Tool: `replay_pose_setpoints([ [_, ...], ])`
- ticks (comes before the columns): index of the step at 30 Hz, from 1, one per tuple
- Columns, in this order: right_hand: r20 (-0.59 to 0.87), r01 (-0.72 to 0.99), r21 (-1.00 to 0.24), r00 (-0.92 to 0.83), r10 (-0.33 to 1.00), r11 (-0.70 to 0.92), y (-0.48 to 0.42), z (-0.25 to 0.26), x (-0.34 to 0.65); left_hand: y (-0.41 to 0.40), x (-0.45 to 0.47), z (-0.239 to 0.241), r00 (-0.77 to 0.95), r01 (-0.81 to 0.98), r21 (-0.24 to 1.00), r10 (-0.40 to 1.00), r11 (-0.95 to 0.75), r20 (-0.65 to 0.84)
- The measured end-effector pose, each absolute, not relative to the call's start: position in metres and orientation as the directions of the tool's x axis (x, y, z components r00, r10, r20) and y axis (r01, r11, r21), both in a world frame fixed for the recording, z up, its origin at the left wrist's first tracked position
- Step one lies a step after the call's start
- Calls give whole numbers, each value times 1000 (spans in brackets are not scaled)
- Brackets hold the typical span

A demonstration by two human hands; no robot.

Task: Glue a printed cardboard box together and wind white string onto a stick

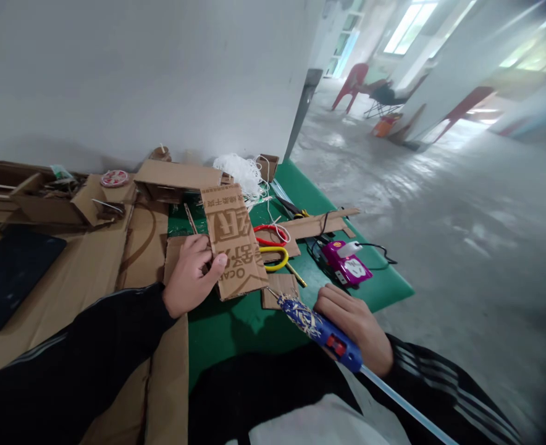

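My left hand [190, 275] is closed on the lower left edge of a printed cardboard piece [234, 241], thumb on top, holding it tilted above the green mat [236, 321]. My right hand [356, 324] grips a blue glue gun [322, 330] with a clear glue stick out the back. Its nozzle points at the lower corner of the cardboard piece, beside a small cardboard scrap [280, 289].
Red and yellow handled scissors [273, 250], a purple device [344, 262] with a black cable, a cardboard strip [314, 224], white string [240, 173] and cardboard structures [171, 179] crowd the mat. Flat cardboard sheets [69, 278] lie left. Red chairs [354, 83] stand far off on bare concrete floor.
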State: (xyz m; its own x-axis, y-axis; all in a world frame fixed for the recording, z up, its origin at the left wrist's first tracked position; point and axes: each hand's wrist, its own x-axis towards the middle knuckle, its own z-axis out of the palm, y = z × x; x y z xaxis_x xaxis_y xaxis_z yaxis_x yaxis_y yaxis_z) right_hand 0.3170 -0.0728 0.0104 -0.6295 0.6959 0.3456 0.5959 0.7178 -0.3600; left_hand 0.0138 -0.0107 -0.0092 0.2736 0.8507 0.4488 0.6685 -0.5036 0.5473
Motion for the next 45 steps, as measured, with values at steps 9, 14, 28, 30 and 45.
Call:
replay_pose_setpoints([
  [9,301,515,-452,-681,668,729,-85,4,296,-11,13,-9,260,673,563,866,-479,426],
  [14,267,498,-424,-730,630,757,-89,0,261,-11,11,-10,261,665,568,863,-485,432],
  [28,272,575,-371,-684,677,729,-90,4,241,-10,11,-13,251,654,576,859,-491,447],
  [30,274,573,-383,-678,682,724,-90,2,241,-10,11,-12,253,655,576,859,-490,444],
  [45,199,587,-528,-617,761,614,-90,5,258,-12,11,-10,262,658,574,863,-488,433],
])
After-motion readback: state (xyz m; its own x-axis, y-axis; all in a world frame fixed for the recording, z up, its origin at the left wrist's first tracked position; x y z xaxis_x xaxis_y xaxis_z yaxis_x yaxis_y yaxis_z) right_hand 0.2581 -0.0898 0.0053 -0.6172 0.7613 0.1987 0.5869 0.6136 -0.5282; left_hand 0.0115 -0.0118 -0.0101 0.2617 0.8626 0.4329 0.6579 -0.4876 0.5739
